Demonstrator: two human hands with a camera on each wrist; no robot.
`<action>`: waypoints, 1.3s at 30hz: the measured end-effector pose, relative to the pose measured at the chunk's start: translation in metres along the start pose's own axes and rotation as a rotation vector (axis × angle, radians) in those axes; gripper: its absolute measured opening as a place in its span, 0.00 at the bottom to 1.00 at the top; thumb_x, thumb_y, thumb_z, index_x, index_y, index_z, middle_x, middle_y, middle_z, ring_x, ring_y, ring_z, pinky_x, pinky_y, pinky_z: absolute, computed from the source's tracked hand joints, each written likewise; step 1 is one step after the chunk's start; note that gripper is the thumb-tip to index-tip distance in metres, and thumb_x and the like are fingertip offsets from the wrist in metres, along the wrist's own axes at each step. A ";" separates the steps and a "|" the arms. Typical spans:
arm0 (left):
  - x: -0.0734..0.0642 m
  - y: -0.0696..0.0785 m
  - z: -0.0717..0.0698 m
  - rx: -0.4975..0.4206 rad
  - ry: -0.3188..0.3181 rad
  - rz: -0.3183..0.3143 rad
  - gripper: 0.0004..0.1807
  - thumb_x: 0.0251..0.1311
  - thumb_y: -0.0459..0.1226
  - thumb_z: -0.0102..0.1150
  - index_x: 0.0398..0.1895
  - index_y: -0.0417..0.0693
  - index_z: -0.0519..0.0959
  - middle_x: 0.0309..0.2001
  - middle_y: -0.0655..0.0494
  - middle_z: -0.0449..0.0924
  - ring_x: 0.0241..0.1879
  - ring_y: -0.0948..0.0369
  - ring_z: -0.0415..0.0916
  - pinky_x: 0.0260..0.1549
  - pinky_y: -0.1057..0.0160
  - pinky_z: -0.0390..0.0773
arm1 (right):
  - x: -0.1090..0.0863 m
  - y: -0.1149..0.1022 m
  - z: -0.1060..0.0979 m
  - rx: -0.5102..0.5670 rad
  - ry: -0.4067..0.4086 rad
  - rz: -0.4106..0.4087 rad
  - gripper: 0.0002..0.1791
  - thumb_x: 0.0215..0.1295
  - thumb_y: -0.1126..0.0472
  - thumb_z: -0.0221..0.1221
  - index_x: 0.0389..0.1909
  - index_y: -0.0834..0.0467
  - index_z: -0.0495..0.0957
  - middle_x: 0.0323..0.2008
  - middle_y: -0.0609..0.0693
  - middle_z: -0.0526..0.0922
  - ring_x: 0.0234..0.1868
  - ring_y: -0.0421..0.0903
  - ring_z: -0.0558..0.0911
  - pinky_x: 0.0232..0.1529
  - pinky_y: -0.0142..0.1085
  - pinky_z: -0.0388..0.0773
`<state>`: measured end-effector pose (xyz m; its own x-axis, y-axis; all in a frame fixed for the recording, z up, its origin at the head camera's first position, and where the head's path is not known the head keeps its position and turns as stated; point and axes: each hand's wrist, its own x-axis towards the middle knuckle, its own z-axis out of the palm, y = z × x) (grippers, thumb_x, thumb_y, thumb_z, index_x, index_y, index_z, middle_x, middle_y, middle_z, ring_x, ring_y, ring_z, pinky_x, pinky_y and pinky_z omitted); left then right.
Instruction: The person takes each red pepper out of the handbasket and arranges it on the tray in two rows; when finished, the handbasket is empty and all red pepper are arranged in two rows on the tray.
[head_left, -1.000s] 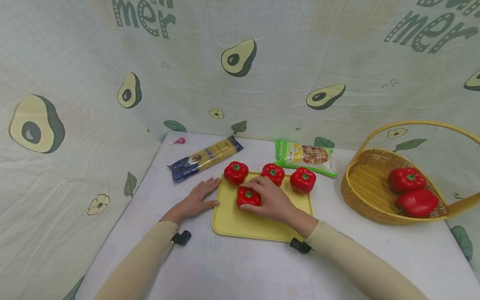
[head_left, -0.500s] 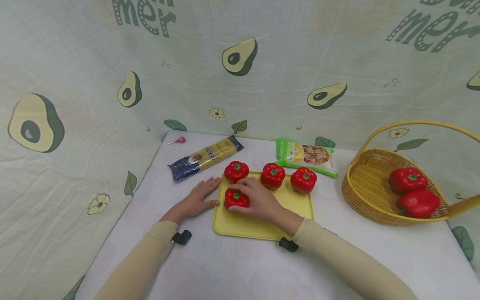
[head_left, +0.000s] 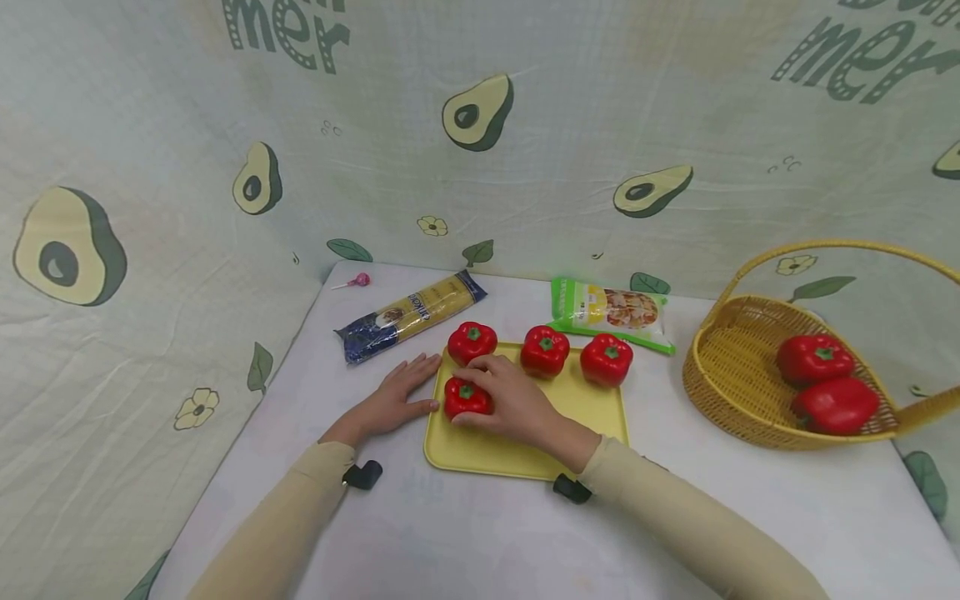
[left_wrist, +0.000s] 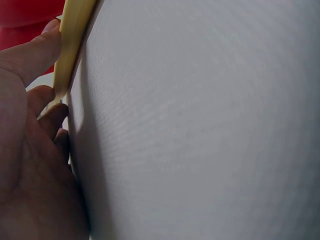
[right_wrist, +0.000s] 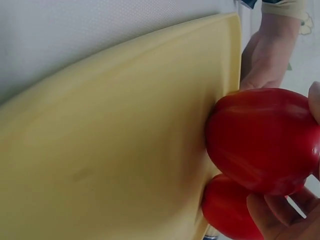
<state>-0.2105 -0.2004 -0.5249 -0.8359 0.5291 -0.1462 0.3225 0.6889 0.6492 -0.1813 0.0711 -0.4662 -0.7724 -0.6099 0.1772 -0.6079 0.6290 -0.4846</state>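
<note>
A red bell pepper point(head_left: 467, 398) sits at the left part of the yellow tray point(head_left: 517, 454), and my right hand point(head_left: 517, 402) grips it from the right, thumb on the near side and fingers on the far side. In the right wrist view that bell pepper point(right_wrist: 262, 140) is close over the tray's surface, with another red one behind it. My left hand point(head_left: 390, 402) lies with straight fingers on the table, its thumb point(left_wrist: 42, 47) touching the tray's left rim. Three more bell peppers stand along the tray's far edge: left point(head_left: 472, 342), middle point(head_left: 544, 351) and right point(head_left: 606, 360).
A wicker basket point(head_left: 738, 417) with two red bell peppers point(head_left: 815, 360) stands at the right. Behind the tray lie a blue and gold pasta packet point(head_left: 412, 317) and a green and white food packet point(head_left: 611, 314). A pink lollipop point(head_left: 362, 280) lies at the back left.
My right hand has moved left across the tray with the bell pepper, from beneath the gap between the far peppers to near the left rim. The left hand has stayed put.
</note>
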 end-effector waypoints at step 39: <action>0.000 0.001 0.001 -0.007 0.007 -0.012 0.46 0.68 0.57 0.59 0.83 0.60 0.50 0.82 0.61 0.47 0.81 0.57 0.34 0.78 0.48 0.34 | -0.027 0.014 -0.015 0.012 0.021 0.070 0.41 0.58 0.36 0.69 0.71 0.46 0.72 0.67 0.47 0.72 0.68 0.45 0.70 0.63 0.45 0.78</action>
<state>-0.2101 -0.1992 -0.5250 -0.8427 0.5175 -0.1486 0.3094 0.6914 0.6529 -0.1714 0.1035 -0.4647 -0.8169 -0.5540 0.1605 -0.5499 0.6639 -0.5068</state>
